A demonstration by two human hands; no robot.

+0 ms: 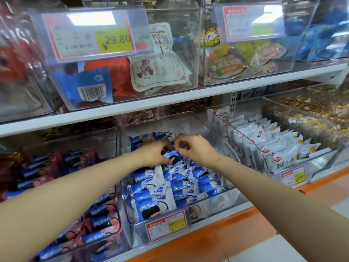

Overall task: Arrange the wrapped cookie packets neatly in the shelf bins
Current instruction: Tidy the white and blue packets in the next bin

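Blue-and-white cookie packet (173,157), centre frame above the rows (181,186) in the clear bin (217,137), lies between both hands: my left hand (153,155) curls fingers round it, my right hand (196,151) pinches its upper edge.

The red-bordered white price tag (85,35) on the upper clear plastic bin (190,78) reads "¥29.80" on its yellow patch. The blue-and-white wrapped cookie packets (151,205) carry "奥利奥". A white printed pouch (162,37) shows "樱桃味". The small lower price tag (167,226) is too blurred to read.
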